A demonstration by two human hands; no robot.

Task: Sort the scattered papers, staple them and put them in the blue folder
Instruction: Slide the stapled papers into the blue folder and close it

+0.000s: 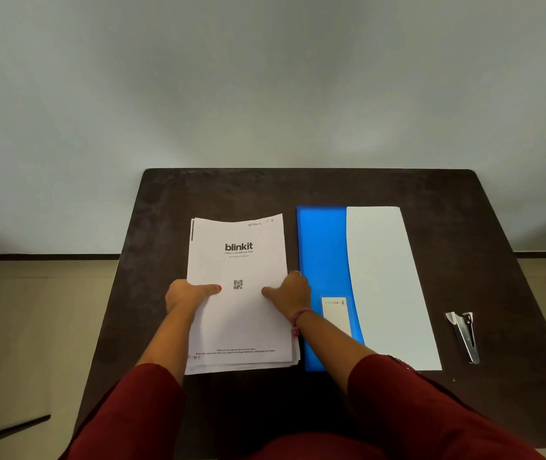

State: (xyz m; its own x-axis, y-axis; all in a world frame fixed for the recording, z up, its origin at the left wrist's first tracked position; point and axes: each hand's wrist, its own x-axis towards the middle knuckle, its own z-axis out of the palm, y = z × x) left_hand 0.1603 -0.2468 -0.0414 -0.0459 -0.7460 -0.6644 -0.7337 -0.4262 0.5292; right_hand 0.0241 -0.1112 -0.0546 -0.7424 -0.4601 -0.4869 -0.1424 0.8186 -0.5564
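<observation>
Both hands grip one stack of papers (238, 293) by its side edges: left hand (187, 295) on the left edge, right hand (290, 293) on the right, each thumb lying across the top sheet and the other fingers hidden beneath. Dark red sleeves cover the upper arms. Lower sheets poke out unevenly at the near edge (their print is unreadable). Right of the stack lies the blue folder (323, 254), partly under a white sheet (388, 287). A stapler (466, 336) rests near the table's (298, 187) right edge.
</observation>
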